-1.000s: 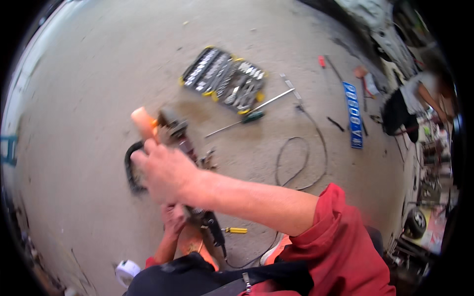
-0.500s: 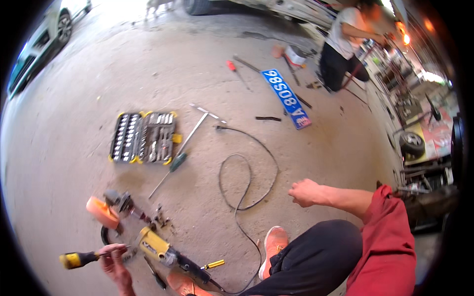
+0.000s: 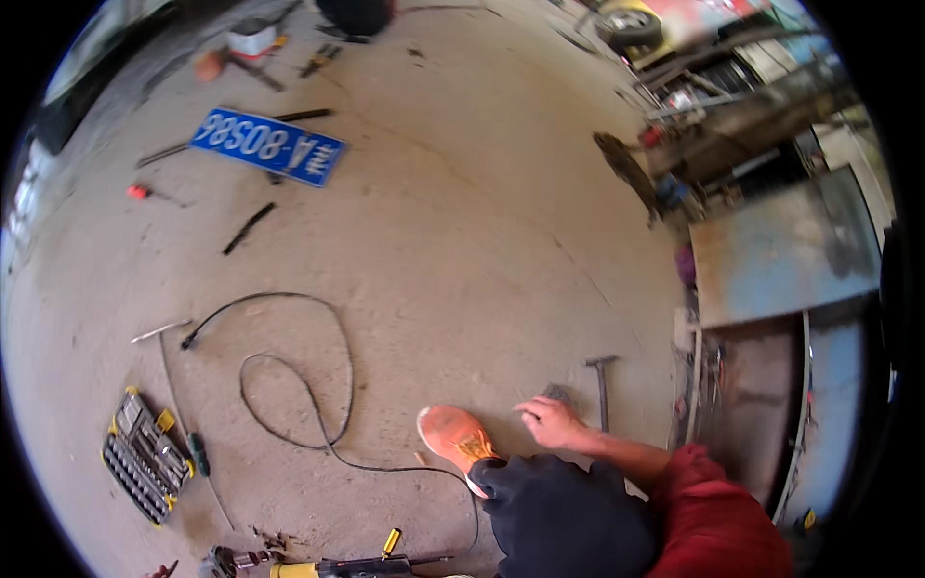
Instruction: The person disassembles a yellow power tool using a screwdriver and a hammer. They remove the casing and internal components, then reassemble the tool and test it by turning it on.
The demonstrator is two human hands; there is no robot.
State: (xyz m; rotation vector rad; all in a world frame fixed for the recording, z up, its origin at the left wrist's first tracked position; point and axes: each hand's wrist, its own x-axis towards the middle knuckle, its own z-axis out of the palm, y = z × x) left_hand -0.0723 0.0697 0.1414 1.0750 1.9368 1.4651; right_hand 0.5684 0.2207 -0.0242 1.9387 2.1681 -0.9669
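My right hand (image 3: 547, 422) is beside my orange shoe (image 3: 453, 438), index finger extended, others loosely curled, at a grey lump (image 3: 556, 393); whether it touches it I cannot tell. A hammer (image 3: 604, 385) lies just beyond. Only fingertips of my left hand (image 3: 162, 570) show at the lower edge, near a thin dark shaft; their grip is unclear. A yellow power tool (image 3: 299, 570), small metal parts (image 3: 273, 539) and a yellow-handled screwdriver (image 3: 390, 544) lie along the bottom. The socket case (image 3: 145, 453) lies open at left beside a long green-handled tool (image 3: 198, 453).
A black cable (image 3: 342, 337) loops across the concrete floor. A blue licence plate (image 3: 265, 144), bars and a red-handled screwdriver (image 3: 138, 192) lie farther off. At right are a rusty metal panel (image 3: 771, 250), scrap and a wheel (image 3: 626, 29). Someone's dark-clothed lower body (image 3: 352, 14) is at the top.
My view has swung right, putting tools at lower left and scrap at right. My right hand moved off the tool cluster to beside my shoe. My left hand, earlier holding a screwdriver, is mostly out of frame.
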